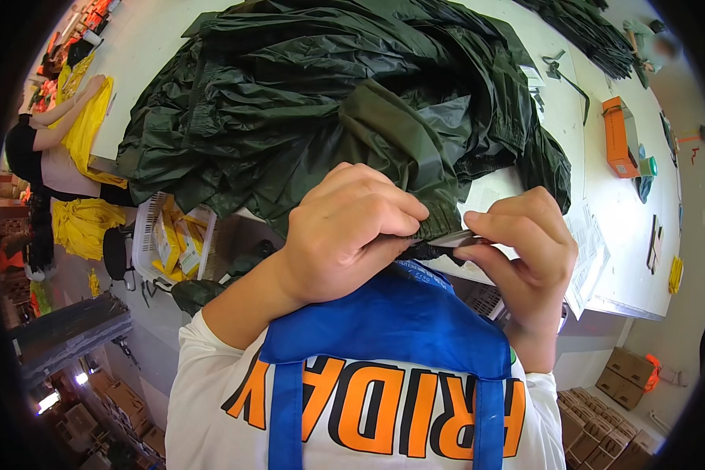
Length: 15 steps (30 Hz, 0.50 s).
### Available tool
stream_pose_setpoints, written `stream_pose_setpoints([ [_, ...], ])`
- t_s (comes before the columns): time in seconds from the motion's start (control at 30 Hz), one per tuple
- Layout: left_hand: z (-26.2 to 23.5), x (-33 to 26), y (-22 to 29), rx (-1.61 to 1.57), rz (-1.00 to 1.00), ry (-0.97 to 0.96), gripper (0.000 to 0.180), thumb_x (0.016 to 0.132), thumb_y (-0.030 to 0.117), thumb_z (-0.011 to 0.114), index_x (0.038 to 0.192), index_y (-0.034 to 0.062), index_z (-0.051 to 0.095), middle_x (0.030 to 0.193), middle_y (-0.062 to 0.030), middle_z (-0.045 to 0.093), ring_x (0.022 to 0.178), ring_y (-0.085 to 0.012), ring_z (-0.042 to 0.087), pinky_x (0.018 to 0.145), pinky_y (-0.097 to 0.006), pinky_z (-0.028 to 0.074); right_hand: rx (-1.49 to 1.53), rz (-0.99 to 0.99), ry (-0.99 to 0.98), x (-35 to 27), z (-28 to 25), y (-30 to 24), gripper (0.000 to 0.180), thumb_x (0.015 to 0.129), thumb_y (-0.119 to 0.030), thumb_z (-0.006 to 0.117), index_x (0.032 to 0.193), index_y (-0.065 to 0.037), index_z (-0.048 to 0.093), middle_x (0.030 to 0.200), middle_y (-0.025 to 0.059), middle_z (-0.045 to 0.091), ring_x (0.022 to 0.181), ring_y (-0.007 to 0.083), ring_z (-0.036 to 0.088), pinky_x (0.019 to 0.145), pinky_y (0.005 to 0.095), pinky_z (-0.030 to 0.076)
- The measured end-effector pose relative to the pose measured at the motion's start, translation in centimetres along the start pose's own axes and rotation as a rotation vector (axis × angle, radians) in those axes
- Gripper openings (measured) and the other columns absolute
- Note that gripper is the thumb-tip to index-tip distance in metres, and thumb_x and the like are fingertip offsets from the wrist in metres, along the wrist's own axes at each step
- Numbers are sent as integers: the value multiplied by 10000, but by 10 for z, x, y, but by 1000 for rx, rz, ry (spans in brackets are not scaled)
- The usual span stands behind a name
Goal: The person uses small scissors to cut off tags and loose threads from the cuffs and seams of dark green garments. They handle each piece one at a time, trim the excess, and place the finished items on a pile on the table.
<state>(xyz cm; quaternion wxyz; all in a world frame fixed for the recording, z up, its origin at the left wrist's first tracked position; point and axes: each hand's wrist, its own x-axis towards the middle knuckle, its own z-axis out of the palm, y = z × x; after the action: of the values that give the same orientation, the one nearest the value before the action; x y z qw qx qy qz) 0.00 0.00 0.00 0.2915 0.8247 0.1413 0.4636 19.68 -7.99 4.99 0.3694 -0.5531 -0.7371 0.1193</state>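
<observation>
A big heap of dark green, shiny waterproof garments [290,86] covers the table in front of me. Close to my chest, my left hand [348,227] is closed on the gathered elastic cuff [440,222] of one garment. My right hand [525,243] pinches small metal thread snips [451,239] between thumb and fingers. Their pointed blades lie against the edge of the cuff, beside my left fingertips. The rest of the snips is hidden in my right hand.
A white basket [142,239] with yellow packages stands low at the left. Past it, another person [43,149] handles yellow fabric [88,129]. An orange box [620,137], a green roll [648,166] and paper sheets [587,258] are on the white table [627,274] at right.
</observation>
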Motion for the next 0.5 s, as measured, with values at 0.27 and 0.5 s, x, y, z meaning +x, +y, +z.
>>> stream_pose_setpoints([
  [0.27, 1, 1, -1, -27, -18, 32, 289, 582, -79, 722, 797, 33, 565, 847, -122, 646, 721, -267, 597, 655, -321, 482, 123, 24, 88, -1, 5, 7, 348, 554, -95, 796, 852, -2, 641, 808, 96, 588, 700, 186, 564, 574, 260, 462],
  [0.5, -33, 32, -20, -264, -412, 182, 160, 782, -56, 606, 888, 19, 511, 959, -95, 611, 848, -122, 572, 781, -248, 457, 132, 254, 42, -8, 38, 18, 652, 549, -111, 816, 1095, -1, 477, 839, 68, 446, 709, 154, 466, 566, 246, 431],
])
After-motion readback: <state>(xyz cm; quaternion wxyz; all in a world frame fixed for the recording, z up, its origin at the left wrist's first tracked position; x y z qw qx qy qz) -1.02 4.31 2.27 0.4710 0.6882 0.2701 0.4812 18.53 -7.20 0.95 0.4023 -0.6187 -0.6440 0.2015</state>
